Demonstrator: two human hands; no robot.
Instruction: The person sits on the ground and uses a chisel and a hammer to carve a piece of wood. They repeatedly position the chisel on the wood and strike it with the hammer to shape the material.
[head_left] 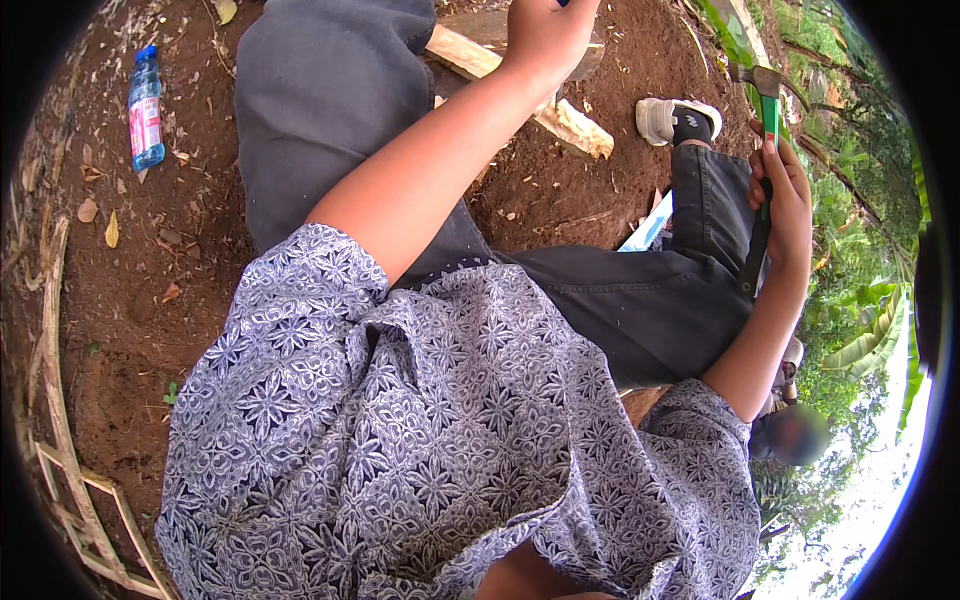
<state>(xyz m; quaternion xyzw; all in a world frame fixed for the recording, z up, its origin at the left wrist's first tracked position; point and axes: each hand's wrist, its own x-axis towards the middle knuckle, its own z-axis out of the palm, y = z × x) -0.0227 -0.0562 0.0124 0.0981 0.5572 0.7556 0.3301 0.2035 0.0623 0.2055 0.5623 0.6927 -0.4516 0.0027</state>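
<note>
A navy-and-white floral cloth shirt (420,430) lies nearest, while a green-and-black-handled metal hammer (770,118), head far, is gripped by the right hand (788,195), right of pale split wood (575,129) nearer the left hand (548,38), whose grasp cannot be told.

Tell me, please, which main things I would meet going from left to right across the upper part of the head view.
Bottle → left hand → shoe → hammer, held in the right hand.
</note>
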